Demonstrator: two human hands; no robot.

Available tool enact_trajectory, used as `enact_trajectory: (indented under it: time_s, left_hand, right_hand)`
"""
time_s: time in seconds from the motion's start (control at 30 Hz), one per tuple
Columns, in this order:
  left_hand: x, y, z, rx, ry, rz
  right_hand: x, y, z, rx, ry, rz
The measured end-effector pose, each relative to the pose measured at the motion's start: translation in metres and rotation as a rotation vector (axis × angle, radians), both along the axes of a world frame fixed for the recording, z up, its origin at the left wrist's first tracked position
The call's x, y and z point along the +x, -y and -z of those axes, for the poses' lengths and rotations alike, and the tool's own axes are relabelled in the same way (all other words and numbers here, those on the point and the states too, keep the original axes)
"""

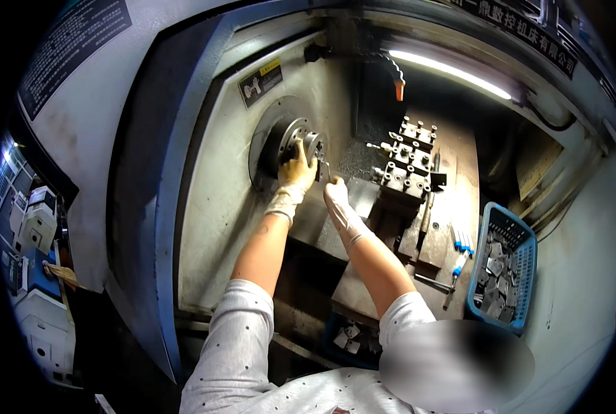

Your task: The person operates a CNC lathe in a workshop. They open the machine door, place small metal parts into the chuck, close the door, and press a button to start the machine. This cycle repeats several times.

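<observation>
The round metal lathe chuck (290, 131) stands out from the machine's pale wall. My left hand (297, 174), in a thin whitish glove, rests against its front, index finger stretched up and thumb apart. Any small part under those fingers is hidden. Just to the right, my right hand (336, 196), gloved likewise, is closed around a thin bent metal rod that looks like a hex key (328, 168). Its upper end is close to the chuck face; whether it touches a screw I cannot tell.
Several tool holders (406, 162) with bolts sit on the slide to the right. A blue basket (531, 259) of flat metal pieces stands at far right, near blue-capped tools (462, 241). An orange-tipped coolant nozzle (399, 90) hangs above. Another bin (330, 331) lies below my right arm.
</observation>
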State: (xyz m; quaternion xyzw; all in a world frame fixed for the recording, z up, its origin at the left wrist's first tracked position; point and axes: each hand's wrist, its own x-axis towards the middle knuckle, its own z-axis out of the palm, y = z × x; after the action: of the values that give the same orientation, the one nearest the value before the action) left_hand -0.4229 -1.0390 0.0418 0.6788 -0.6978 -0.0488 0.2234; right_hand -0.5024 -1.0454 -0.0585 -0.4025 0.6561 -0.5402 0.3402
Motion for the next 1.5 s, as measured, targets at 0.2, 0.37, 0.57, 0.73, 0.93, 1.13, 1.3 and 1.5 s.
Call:
enact_trajectory:
  time_s: [0.2, 0.37, 0.57, 0.73, 0.93, 1.13, 1.3, 1.5]
  left_hand:
    - [0.016, 0.005, 0.037, -0.121, -0.085, 0.015]
    - [0.007, 0.004, 0.053, -0.26, -0.21, 0.055]
    - [0.0, 0.004, 0.059, -0.368, -0.301, 0.064]
    - [0.0, 0.007, 0.065, -0.451, -0.254, 0.019]
    - [-0.009, 0.004, 0.061, -0.597, -0.342, 0.009]
    - [-0.001, 0.001, 0.054, -0.409, -0.369, -0.012]
    - [0.005, -0.005, 0.025, -0.052, -0.165, 0.021]
    - [-0.01, 0.038, -0.012, -0.44, -0.055, 0.21]
  right_hand:
    - [0.046, -0.052, -0.022, -0.112, 0.473, -0.031]
    - [0.028, -0.047, -0.091, -0.717, 0.561, -0.145]
    - [0.001, 0.032, -0.045, -0.296, 0.135, 0.174]
    - [-0.002, 0.032, 0.002, -0.408, 0.054, 0.144]
    - [-0.003, 0.013, 0.003, 0.07, -0.472, -0.036]
    - [0.024, -0.037, -0.008, -0.041, -0.298, -0.279]
    - [0.022, -0.033, -0.006, 0.064, -0.029, -0.338]
    - [0.021, -0.02, 0.011, 0.083, 0.048, -0.347]
